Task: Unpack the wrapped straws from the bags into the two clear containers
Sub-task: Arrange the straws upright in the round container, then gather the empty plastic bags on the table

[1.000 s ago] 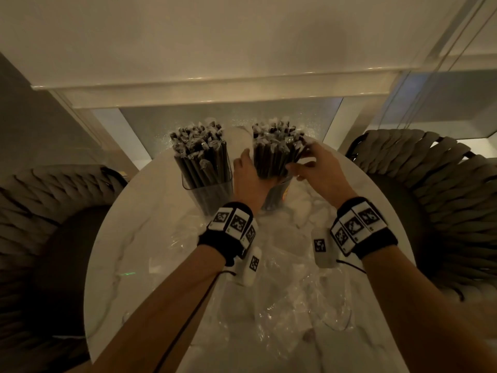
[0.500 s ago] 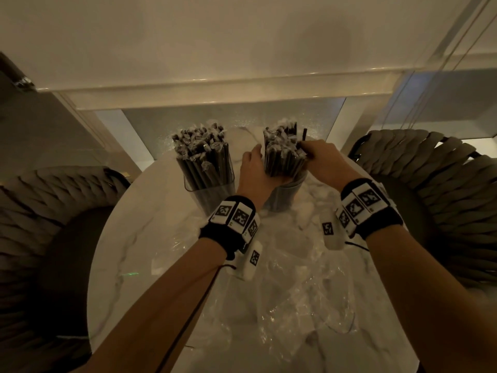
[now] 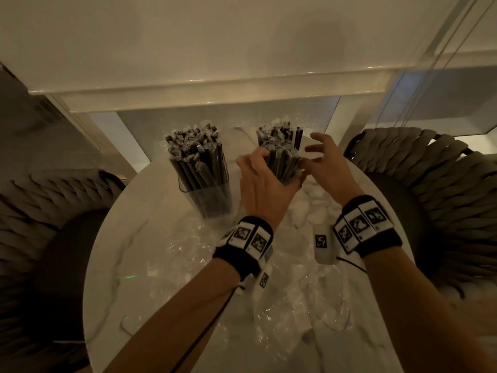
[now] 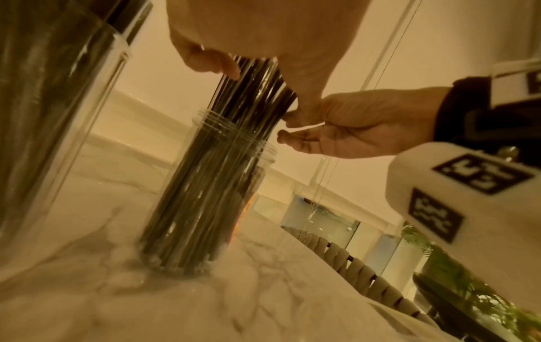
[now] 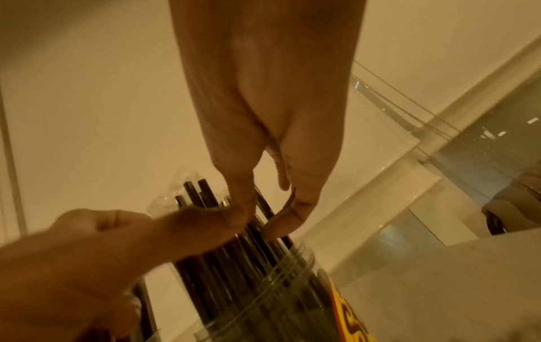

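Two clear containers of black wrapped straws stand at the far side of the table. The square left container (image 3: 205, 196) is full and untouched. My left hand (image 3: 262, 176) grips the straw bundle (image 3: 279, 146) standing in the round right jar (image 4: 205, 208), thumb on one side and fingers curled round the other. My right hand (image 3: 320, 160) is just right of that bundle with its fingers spread and holds nothing. In the right wrist view its fingertips (image 5: 292, 208) brush the outer straws (image 5: 205, 196). The jar is hidden behind my left hand in the head view.
Crumpled clear plastic bags (image 3: 282, 319) cover the near half of the round marble table (image 3: 121, 265). Woven chairs stand at the left (image 3: 40, 211) and right (image 3: 443, 184). A white ledge and window lie behind the containers.
My right hand has let go of the straw it pinched at the bundle's top and spread its fingers. My left hand stays wrapped round the bundle.
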Tool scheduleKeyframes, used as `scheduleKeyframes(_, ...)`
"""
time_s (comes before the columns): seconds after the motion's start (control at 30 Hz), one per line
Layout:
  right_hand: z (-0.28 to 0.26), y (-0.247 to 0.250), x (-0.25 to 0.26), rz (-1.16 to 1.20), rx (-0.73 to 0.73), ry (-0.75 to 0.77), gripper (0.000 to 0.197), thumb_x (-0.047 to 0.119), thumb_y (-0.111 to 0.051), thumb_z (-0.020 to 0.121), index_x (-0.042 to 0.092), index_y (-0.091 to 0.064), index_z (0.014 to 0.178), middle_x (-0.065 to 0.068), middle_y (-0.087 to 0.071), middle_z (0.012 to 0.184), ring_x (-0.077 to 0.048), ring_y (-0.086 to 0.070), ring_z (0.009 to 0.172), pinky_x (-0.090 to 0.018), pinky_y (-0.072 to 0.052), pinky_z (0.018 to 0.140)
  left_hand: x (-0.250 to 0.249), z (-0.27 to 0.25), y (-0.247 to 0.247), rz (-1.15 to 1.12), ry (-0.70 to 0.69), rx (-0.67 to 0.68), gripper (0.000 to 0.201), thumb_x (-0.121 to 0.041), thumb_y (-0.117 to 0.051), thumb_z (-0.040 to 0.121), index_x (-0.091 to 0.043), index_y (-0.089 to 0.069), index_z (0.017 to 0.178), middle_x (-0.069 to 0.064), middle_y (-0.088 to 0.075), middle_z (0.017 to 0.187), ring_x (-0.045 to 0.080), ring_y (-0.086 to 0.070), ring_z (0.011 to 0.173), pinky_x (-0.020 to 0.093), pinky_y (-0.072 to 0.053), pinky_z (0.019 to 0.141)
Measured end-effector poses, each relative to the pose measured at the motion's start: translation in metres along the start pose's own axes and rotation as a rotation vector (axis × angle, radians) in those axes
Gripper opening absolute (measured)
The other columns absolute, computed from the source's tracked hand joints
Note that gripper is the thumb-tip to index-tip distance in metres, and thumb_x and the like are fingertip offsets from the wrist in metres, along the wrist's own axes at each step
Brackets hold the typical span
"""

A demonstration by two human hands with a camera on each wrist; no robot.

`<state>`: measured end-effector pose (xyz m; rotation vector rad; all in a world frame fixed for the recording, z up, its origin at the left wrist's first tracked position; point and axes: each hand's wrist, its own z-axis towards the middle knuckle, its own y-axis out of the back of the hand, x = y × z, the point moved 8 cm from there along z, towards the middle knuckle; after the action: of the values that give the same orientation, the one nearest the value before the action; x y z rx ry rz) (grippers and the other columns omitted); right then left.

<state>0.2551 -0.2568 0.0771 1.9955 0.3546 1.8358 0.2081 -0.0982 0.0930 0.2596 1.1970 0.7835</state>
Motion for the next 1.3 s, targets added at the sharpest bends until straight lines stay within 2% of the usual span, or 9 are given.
scheduleKeyframes(0.13,0.012,-0.012,0.017,-0.089,0.065,0.091,0.039,0.012,-0.058,0.089,0.013,-0.053,0.128,-0.004,-0.061,0.110,-0.024,-0.063,0.097,-0.035,-0.055,0.077,0.009,0.018,-0.004,0.047,0.111,0.048,0.111,-0.066,-0.074,0.058,-0.019,-0.020,0.142,0.017,-0.025,0.142,0.035,-0.040,0.122,0.048,-0.045,0.097)
scheduleKeyframes(0.23,0.018,-0.008,0.039,-0.222,0.069,0.177,0.019,0.012,-0.055,0.091,0.008,-0.066,0.106,-0.002,-0.063,0.089,-0.022,-0.063,0.079,-0.037,-0.056,0.077,0.010,0.037,-0.017,-0.104,0.121,0.179,0.114,-0.054,-0.078,0.062,-0.020,-0.010,0.148,0.013,-0.028,0.151,0.030,-0.037,0.134,0.053,-0.033,0.108)
scheduleKeyframes(0.33,0.024,-0.004,0.050,-0.262,0.078,0.199,0.019,0.008,-0.049,0.094,0.003,-0.064,0.104,-0.009,-0.065,0.088,-0.022,-0.062,0.074,-0.032,-0.055,0.072,0.017,0.043,-0.033,-0.353,0.165,0.383,0.092,-0.020,-0.074,0.078,-0.018,-0.015,0.148,0.008,-0.057,0.130,0.019,-0.057,0.114,0.023,-0.046,0.094)
scheduleKeyframes(0.43,0.022,-0.011,0.046,-0.382,0.152,0.179,0.020,0.004,-0.043,0.094,0.001,-0.061,0.103,-0.015,-0.066,0.094,-0.024,-0.060,0.079,-0.036,-0.053,0.078,0.025,0.047,-0.033,-0.463,0.135,0.432,0.067,0.001,-0.068,0.080,-0.010,-0.037,0.139,0.000,-0.058,0.117,0.011,-0.054,0.109,0.003,-0.045,0.080)
scheduleKeyframes(0.67,0.008,-0.015,0.027,-0.302,0.158,0.095,0.025,0.000,-0.049,0.090,0.005,-0.038,0.112,-0.008,-0.055,0.098,-0.025,-0.057,0.078,-0.030,-0.043,0.067,0.034,0.052,-0.035,-0.488,0.137,0.473,0.055,-0.001,-0.072,0.077,-0.006,-0.050,0.127,0.000,-0.060,0.114,0.013,-0.056,0.109,0.019,-0.046,0.090)
scheduleKeyframes(0.73,0.008,-0.012,0.024,-0.256,0.153,0.071,0.040,-0.002,-0.054,0.086,0.007,-0.037,0.121,-0.008,-0.054,0.103,-0.026,-0.059,0.079,-0.032,-0.048,0.067,0.037,0.050,-0.036,-0.535,0.168,0.466,0.063,0.004,-0.072,0.074,-0.008,-0.046,0.131,-0.001,-0.058,0.117,0.011,-0.054,0.111,0.013,-0.047,0.089)
scheduleKeyframes(0.93,0.004,-0.010,0.021,-0.311,0.161,0.068,0.050,0.000,-0.056,0.086,0.008,-0.040,0.132,-0.008,-0.053,0.113,-0.022,-0.057,0.082,-0.024,-0.041,0.067,0.038,0.039,-0.033,-0.595,0.177,0.480,0.085,0.005,-0.075,0.071,-0.010,-0.030,0.141,0.002,-0.050,0.131,0.013,-0.046,0.125,0.034,-0.042,0.108)
scheduleKeyframes(1.2,-0.005,0.002,0.014,-0.218,0.112,0.033,0.059,-0.001,-0.057,0.085,0.014,-0.036,0.138,-0.011,-0.053,0.121,-0.029,-0.063,0.097,-0.042,-0.055,0.084,0.039,0.020,-0.017,-0.466,0.217,0.422,0.103,-0.004,-0.077,0.073,-0.013,-0.008,0.150,0.008,-0.016,0.158,0.020,-0.017,0.146,0.041,-0.021,0.120)
scheduleKeyframes(1.3,-0.015,0.015,0.005,-0.221,0.055,0.026,0.058,0.001,-0.056,0.086,0.016,-0.036,0.138,-0.009,-0.053,0.123,-0.023,-0.061,0.097,-0.031,-0.050,0.078,0.036,0.003,-0.002,-0.426,0.188,0.374,0.094,-0.004,-0.071,0.079,-0.014,-0.010,0.150,0.008,-0.019,0.157,0.020,-0.023,0.143,0.039,-0.024,0.118)
